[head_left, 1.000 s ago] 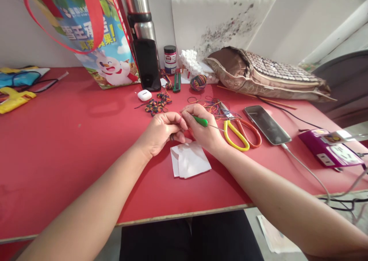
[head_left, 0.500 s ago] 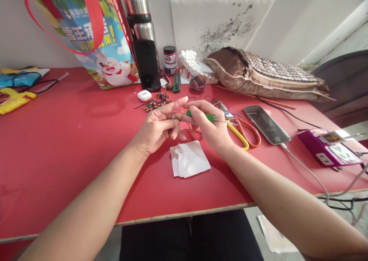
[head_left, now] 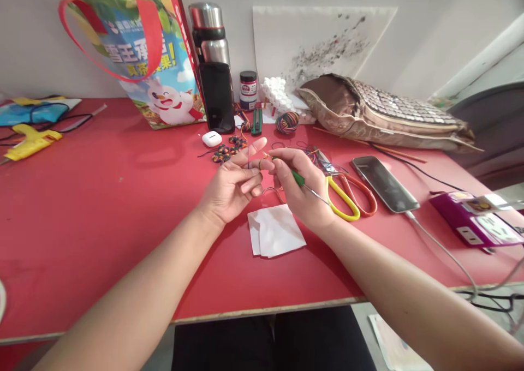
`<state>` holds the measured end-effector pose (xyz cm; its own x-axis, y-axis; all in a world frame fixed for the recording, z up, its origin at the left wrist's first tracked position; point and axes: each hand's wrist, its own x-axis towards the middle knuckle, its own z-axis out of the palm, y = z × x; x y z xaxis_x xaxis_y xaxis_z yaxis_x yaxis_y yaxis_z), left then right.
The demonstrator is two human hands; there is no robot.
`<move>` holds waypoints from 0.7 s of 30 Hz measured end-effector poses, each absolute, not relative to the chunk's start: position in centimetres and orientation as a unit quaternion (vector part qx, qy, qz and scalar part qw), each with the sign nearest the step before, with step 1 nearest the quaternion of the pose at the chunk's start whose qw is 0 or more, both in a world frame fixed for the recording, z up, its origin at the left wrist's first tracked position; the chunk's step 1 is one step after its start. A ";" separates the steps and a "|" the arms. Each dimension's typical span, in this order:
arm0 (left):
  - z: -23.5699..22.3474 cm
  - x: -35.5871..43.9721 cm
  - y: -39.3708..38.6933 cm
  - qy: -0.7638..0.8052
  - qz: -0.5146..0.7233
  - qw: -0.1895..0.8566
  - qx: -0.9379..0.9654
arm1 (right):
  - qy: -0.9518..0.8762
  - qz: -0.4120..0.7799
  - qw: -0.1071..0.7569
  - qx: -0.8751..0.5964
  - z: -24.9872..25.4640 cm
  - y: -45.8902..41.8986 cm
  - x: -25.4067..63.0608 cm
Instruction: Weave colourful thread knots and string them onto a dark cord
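Note:
My left hand is raised over the table with its index finger stretched out. A thin strand of yarn loops round that finger, and the thumb pinches toward the middle finger. My right hand is closed round a crochet hook with a green handle; its metal shaft sticks out toward the wrist. The hook's front end meets the yarn close to the left fingertips, but the stitches there are too small to make out. Just behind the hands lie multicoloured crocheted pieces and a multicoloured yarn ball.
Folded white paper lies below the hands. To the right are scissors with yellow and orange handles, a charging phone and a purple power strip. A phone leans on a steel flask, beside a gift bag.
The hook has tilted, its shaft end now pointing further down. My left thumb and fingers have shifted their pinch on the yarn. The view has moved slightly, so everything sits lower and further right.

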<state>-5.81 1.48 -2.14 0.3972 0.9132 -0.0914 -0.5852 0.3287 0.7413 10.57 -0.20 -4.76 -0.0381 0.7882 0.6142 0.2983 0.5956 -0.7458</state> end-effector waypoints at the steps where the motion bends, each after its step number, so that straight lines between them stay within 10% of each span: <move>1: -2.2 -5.7 1.4 0.266 0.487 0.775 0.303 | -0.685 0.213 0.572 -0.398 -4.9 -0.2 10.5; 21: -1.6 -6.8 1.9 0.229 0.462 0.800 0.306 | -0.396 0.627 0.598 -0.304 -3.6 0.7 10.5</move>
